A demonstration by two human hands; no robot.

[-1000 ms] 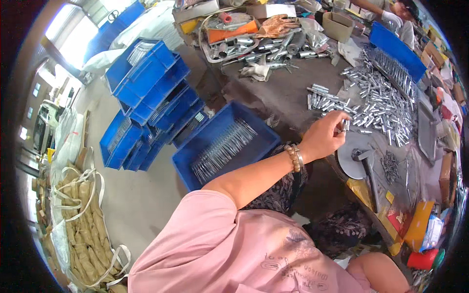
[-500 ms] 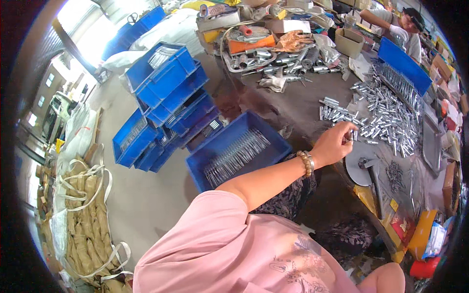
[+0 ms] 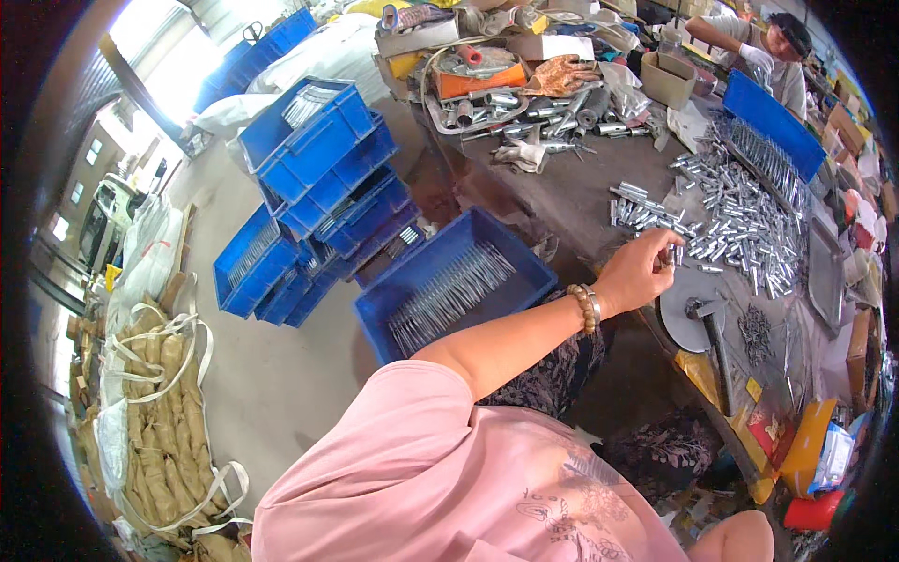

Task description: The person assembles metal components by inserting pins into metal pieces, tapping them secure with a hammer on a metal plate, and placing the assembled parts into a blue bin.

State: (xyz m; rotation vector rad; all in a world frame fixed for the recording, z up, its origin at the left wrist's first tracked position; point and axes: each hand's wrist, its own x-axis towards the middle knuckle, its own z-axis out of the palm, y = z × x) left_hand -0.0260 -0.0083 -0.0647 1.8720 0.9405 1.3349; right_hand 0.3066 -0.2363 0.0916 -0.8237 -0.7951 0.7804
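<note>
My left hand (image 3: 642, 273) reaches over the near edge of the workbench, a beaded bracelet on its wrist. Its thumb and fingers pinch a small shiny metal tube (image 3: 677, 253). Just beyond lies a row of similar metal tubes (image 3: 641, 208), beside a large heap of loose metal tubes (image 3: 749, 220). Below the hand, a round grey plate (image 3: 688, 323) carries a hammer (image 3: 717, 361) lying with its handle toward me. Only the bare right upper arm shows at the lower right edge; my right hand is out of the picture.
Next to my forearm, a blue bin (image 3: 375, 323) holds a row of thin metal rods. More blue bins (image 3: 318, 155) are stacked at left. Gloves and sockets (image 3: 562, 94) clutter the bench's far side. A gloved co-worker (image 3: 782, 70) is behind a tilted blue bin (image 3: 773, 122).
Almost nothing differs; the view has shifted slightly. My left hand keeps its pinch on the tube in nearly the same place.
</note>
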